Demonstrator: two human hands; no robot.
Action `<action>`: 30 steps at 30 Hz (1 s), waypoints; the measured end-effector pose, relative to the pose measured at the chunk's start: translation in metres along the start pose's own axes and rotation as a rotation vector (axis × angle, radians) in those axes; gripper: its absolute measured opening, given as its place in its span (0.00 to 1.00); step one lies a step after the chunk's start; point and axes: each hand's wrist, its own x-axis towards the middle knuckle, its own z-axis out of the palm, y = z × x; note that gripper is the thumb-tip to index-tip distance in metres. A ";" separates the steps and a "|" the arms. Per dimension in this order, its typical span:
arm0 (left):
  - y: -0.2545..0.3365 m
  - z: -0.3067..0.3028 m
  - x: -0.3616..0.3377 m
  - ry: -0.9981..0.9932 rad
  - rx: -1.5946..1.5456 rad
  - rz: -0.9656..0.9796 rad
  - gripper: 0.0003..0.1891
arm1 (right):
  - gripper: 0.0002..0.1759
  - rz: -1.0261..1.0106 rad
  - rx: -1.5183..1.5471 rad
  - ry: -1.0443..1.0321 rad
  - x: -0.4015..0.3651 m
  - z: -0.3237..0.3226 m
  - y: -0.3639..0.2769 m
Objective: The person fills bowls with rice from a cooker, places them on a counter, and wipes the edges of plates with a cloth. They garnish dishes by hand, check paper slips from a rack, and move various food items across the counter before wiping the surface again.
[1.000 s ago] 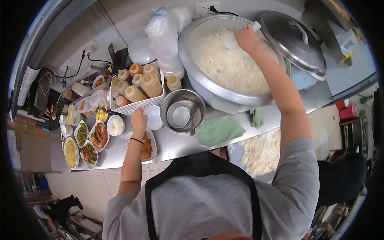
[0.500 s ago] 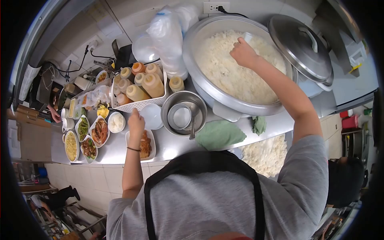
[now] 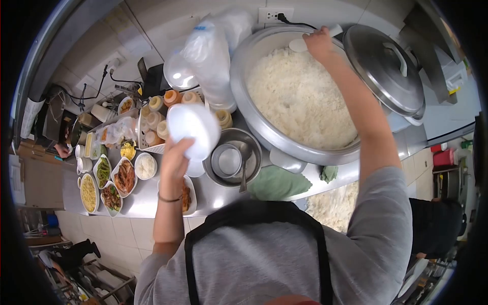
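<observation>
My left hand (image 3: 177, 158) grips the rim of a white bowl (image 3: 195, 129), which is lifted and tilted above the counter and blurred by motion. In my right hand (image 3: 320, 44) is a white rice paddle (image 3: 299, 46), held over the back rim of a big metal pot. Cooked rice (image 3: 297, 96) fills much of that pot (image 3: 244, 101). Between my hands, nearer to me, a steel bowl (image 3: 208, 170) holds a smaller metal bowl (image 3: 226, 160) and a spoon (image 3: 243, 175). A green cloth (image 3: 278, 183) lies in front of the pot.
Sauce bottles stand in a white basket (image 3: 145, 124) at the left. Several dishes of food, one with noodles (image 3: 89, 193), line the counter's left part. A metal lid (image 3: 384, 68) leans right of the pot. Another person's hand (image 3: 63, 150) shows at far left; a dark-clothed person (image 3: 434, 226) is at right.
My left hand has raised the white bowl from the counter. My right hand has moved from over the rice to the pot's back rim, and the paddle shows more fully.
</observation>
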 end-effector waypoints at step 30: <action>-0.033 0.144 0.093 0.111 0.302 0.686 0.27 | 0.05 -0.076 -0.087 -0.015 0.014 0.038 -0.004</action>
